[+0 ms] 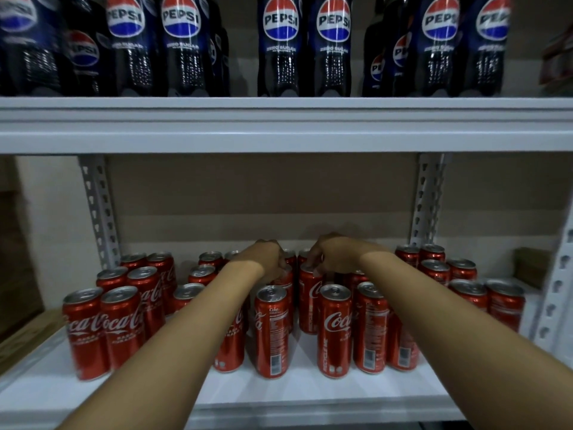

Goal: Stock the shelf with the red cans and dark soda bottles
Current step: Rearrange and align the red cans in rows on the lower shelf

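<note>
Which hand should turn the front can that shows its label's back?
Probably the left hand. The backward can stands just beside the left forearm, nearer than the right hand, which grips another can.

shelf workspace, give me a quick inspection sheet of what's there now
surface: white lower shelf, front strip bare.
job's things: red cans upright in clusters on it; dark soda bottles lined along the upper shelf.
clutter: nothing seen.
grippers: left hand and right hand each curled over a can top in the middle cluster.
cables: nothing seen.
surroundings: perforated grey uprights, brown back panel.
</note>
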